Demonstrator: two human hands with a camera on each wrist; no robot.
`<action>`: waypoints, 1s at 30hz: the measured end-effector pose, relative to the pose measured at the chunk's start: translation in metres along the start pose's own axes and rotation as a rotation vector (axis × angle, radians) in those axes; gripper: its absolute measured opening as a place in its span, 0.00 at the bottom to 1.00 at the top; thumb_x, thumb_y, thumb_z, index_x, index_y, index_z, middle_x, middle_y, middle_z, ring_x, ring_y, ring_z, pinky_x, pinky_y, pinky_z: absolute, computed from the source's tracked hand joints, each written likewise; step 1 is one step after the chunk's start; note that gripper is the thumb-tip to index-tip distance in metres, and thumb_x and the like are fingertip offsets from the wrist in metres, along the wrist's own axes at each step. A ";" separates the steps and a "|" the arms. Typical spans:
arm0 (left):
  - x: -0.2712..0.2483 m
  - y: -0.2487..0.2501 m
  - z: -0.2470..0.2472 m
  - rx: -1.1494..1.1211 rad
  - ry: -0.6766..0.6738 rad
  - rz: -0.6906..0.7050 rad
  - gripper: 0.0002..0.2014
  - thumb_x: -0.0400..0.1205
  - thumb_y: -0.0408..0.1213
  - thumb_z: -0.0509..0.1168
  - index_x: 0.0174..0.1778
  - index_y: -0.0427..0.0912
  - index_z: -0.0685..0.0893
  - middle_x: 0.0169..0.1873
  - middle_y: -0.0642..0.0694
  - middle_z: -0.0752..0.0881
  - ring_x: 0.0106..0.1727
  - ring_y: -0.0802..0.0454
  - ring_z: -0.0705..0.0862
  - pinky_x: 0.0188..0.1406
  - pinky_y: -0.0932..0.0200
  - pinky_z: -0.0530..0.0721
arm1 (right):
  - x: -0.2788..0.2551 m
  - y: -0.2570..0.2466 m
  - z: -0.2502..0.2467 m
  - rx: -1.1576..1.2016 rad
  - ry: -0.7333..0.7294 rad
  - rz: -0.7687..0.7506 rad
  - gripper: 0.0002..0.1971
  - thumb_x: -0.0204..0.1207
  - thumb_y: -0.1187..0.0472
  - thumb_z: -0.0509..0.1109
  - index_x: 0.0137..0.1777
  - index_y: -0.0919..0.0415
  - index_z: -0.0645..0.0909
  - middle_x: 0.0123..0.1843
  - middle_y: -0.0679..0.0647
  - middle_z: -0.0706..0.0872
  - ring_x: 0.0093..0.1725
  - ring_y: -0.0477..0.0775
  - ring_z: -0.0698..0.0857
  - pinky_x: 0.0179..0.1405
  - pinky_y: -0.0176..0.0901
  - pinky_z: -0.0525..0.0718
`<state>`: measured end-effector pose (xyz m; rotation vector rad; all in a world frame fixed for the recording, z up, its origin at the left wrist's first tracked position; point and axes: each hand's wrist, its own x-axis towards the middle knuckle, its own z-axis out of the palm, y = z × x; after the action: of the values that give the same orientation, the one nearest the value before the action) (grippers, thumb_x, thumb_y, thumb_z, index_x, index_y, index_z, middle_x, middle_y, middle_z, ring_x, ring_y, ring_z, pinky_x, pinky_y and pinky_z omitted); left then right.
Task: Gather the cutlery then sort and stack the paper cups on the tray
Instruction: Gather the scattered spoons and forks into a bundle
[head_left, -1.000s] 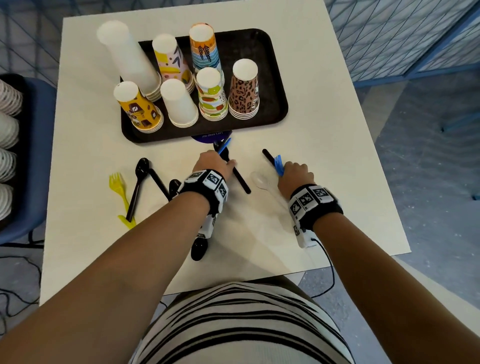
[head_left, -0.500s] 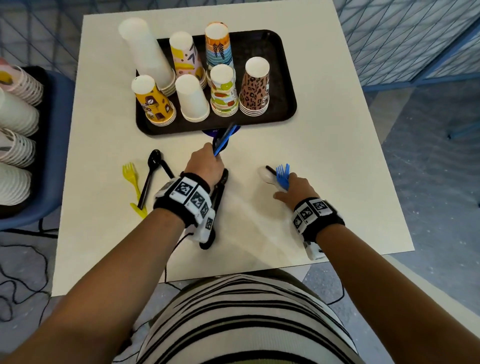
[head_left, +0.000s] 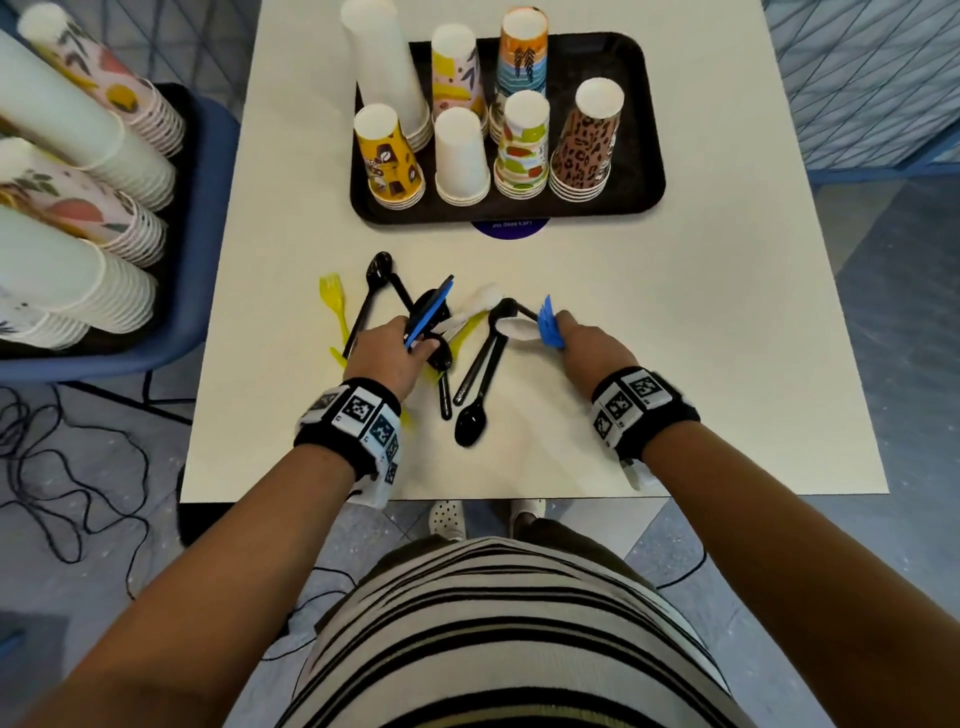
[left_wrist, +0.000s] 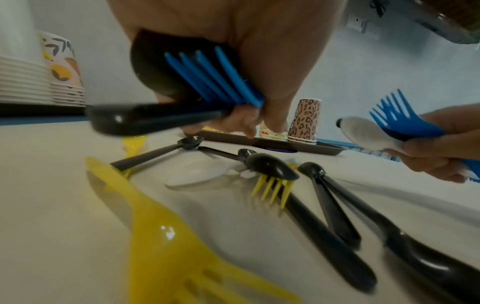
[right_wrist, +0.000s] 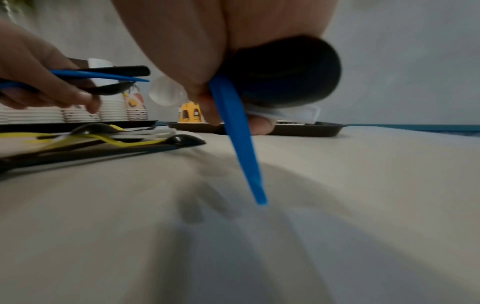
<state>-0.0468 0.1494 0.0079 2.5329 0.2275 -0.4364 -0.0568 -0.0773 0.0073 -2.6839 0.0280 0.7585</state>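
Plastic cutlery lies in a loose pile at the table's middle: black spoons (head_left: 480, 364), yellow forks (head_left: 332, 301) and a white spoon (head_left: 480, 304). My left hand (head_left: 395, 348) grips a bundle of blue forks (left_wrist: 215, 76) and a black spoon (left_wrist: 135, 119) just above the pile. To the right, my right hand (head_left: 576, 348) holds a blue fork (head_left: 548, 325), a white spoon (left_wrist: 363, 133) and a black spoon (right_wrist: 285, 72) together. Behind the cutlery, the black tray (head_left: 644, 171) carries upside-down stacks of paper cups (head_left: 587, 145), sorted by pattern.
A blue chair (head_left: 208, 208) at the left holds a dark tray with tall lying stacks of more paper cups (head_left: 78, 156). A round dark-blue sticker (head_left: 509, 226) peeks out under the tray's front edge. Cables (head_left: 67, 467) lie on the floor at left.
My left hand has drawn back from the tray's front edge towards the pile on the left, carrying its bundle. My right hand has lifted its fork and spoons and moved in beside the pile.
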 end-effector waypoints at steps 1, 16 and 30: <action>0.002 0.001 0.000 0.006 0.002 0.022 0.18 0.80 0.45 0.65 0.58 0.36 0.81 0.47 0.34 0.86 0.51 0.36 0.83 0.45 0.53 0.78 | 0.000 -0.007 0.001 0.006 -0.023 -0.029 0.16 0.82 0.64 0.52 0.69 0.64 0.64 0.57 0.68 0.82 0.54 0.68 0.82 0.49 0.53 0.77; 0.055 0.031 0.004 0.288 -0.216 0.237 0.15 0.77 0.42 0.68 0.57 0.39 0.81 0.53 0.38 0.85 0.55 0.38 0.83 0.54 0.48 0.82 | 0.029 -0.035 0.022 -0.278 -0.227 -0.362 0.27 0.77 0.56 0.66 0.76 0.53 0.65 0.71 0.53 0.72 0.63 0.60 0.79 0.59 0.52 0.79; 0.061 0.039 0.000 0.180 -0.055 0.187 0.15 0.82 0.45 0.60 0.56 0.37 0.78 0.48 0.34 0.85 0.50 0.34 0.83 0.46 0.49 0.79 | 0.039 -0.039 0.019 -0.747 -0.059 -0.360 0.16 0.70 0.48 0.72 0.56 0.52 0.82 0.55 0.49 0.82 0.57 0.55 0.79 0.49 0.46 0.78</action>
<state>0.0201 0.1214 0.0054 2.6817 -0.0733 -0.4694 -0.0282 -0.0312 -0.0151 -3.1862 -0.8917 0.8446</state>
